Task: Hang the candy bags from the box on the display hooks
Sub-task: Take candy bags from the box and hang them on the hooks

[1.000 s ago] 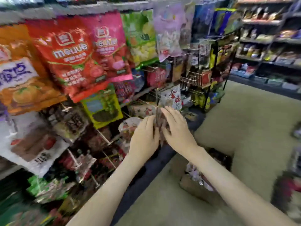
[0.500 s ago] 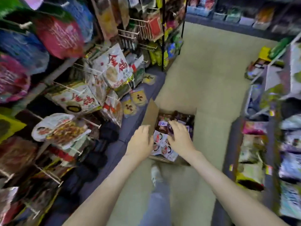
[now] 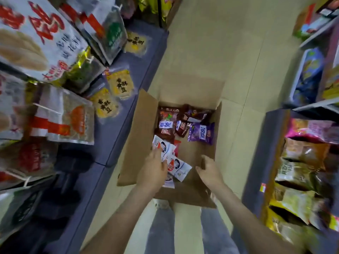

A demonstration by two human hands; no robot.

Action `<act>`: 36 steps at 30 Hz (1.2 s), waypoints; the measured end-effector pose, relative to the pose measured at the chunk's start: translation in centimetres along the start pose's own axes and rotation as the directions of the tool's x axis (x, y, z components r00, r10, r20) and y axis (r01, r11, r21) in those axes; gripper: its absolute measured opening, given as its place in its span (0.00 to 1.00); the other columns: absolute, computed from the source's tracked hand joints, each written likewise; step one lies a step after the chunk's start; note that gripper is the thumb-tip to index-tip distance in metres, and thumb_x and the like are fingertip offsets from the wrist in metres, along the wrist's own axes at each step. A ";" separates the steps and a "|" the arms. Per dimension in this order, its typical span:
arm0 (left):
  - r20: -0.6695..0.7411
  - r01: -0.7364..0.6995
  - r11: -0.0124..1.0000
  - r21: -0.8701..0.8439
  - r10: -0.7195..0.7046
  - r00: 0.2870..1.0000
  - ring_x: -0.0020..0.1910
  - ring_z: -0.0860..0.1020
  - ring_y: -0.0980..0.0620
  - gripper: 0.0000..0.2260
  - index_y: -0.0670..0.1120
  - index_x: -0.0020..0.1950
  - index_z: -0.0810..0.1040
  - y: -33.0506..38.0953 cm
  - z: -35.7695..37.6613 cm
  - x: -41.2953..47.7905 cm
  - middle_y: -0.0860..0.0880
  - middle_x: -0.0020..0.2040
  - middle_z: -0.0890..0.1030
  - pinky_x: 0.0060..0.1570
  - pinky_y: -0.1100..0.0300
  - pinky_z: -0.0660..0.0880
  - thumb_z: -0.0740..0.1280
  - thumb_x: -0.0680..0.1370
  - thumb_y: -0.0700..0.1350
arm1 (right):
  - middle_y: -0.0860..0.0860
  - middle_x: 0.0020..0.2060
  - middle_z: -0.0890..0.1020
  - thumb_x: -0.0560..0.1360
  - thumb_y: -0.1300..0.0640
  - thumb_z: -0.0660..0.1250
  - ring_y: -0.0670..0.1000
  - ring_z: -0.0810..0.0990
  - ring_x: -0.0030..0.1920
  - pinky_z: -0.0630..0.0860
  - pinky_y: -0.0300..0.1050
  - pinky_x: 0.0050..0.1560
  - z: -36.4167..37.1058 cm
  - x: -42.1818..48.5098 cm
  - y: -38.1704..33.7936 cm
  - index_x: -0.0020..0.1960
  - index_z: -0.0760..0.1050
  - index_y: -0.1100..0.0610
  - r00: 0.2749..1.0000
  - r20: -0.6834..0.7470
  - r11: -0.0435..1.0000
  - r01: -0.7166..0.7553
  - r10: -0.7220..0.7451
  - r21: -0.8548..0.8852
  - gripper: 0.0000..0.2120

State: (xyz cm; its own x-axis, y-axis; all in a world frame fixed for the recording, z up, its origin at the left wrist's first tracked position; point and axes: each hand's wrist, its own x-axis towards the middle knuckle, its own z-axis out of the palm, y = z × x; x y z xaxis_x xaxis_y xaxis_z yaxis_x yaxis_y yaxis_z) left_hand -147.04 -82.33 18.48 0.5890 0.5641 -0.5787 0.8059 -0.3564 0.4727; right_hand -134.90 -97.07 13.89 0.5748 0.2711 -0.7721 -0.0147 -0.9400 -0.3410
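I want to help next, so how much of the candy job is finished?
Not near finished. Many bags already hang on the hooks at the left, though who hung them can't be told. Right now the left hand reaches onto the white bags in the box; the right hand is at the box's wall. Left to hang: those white bags, the purple bag and the dark red bags.

One cardboard box [image 3: 145, 114], two hands, one purple bag [image 3: 201, 133], three yellow packs [image 3: 120, 84] on the ledge.
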 end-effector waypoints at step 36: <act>0.247 0.168 0.982 -0.088 -0.142 0.959 0.62 0.71 0.49 0.16 0.45 0.68 0.70 -1.2 30.6 21.2 0.46 0.66 0.71 0.56 0.60 0.67 0.57 0.81 0.44 | 0.72 0.72 0.54 0.80 0.51 0.54 0.70 0.53 0.73 0.44 0.65 0.71 6.6 37.0 13.2 0.75 0.31 0.61 0.960 0.142 0.008 0.148 -0.242 -0.989 0.37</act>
State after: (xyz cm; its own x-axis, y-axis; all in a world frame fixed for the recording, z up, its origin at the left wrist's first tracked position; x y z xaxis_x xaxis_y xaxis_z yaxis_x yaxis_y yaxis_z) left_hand -133.67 -92.74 -14.74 0.4649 0.4074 -0.7860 0.8850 -0.1896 0.4252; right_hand -119.21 -98.07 -22.70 0.4392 0.5170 -0.7347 0.8942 -0.1727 0.4130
